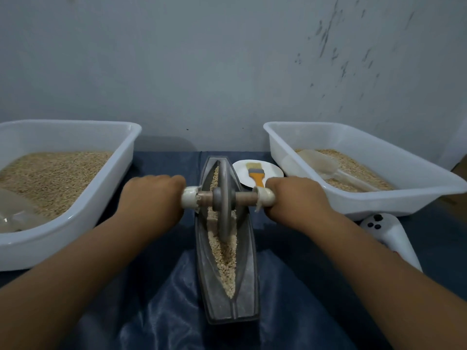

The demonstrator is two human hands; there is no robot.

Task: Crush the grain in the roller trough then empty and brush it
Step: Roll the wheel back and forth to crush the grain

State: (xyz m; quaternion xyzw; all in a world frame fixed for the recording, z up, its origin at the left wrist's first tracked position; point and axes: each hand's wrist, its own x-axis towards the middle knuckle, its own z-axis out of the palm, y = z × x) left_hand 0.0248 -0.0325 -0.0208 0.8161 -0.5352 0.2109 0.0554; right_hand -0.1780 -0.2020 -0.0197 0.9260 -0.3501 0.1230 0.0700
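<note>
A grey boat-shaped roller trough point(249, 281) lies lengthwise in front of me on a blue cloth, with pale grain point(226, 258) along its groove. A grey metal roller wheel point(223, 200) stands upright in the groove near the middle. My left hand point(154, 195) is closed on the left end of its axle handle and my right hand point(295, 195) on the right end. An orange-handled brush point(255, 174) lies on a small white plate point(273, 169) just beyond the right hand.
A white tub point(83, 215) of grain sits at the left, with a clear scoop at its near corner. A second white tub point(394, 205) at the right holds grain and a translucent scoop point(321, 164). A white controller-like device point(389, 233) lies by the right forearm. A grey wall stands behind.
</note>
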